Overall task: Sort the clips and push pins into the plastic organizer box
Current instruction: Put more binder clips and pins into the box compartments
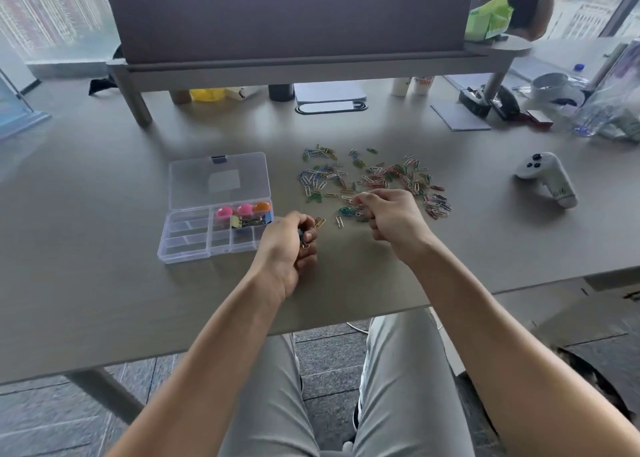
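From the head camera, the left hand (pixel 292 245) curls around gathered paper clips, serving as a holding store just right of the open organizer box (pixel 194 248). The right hand (pixel 388 214) pinches one clip from the scattered paper clips (pixel 374 176) spread beyond its fingertips.

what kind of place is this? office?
Likely a high-rise office desk: a grey table with a privacy divider, a stapler and tape roll at the back right, and tall windows showing city towers.
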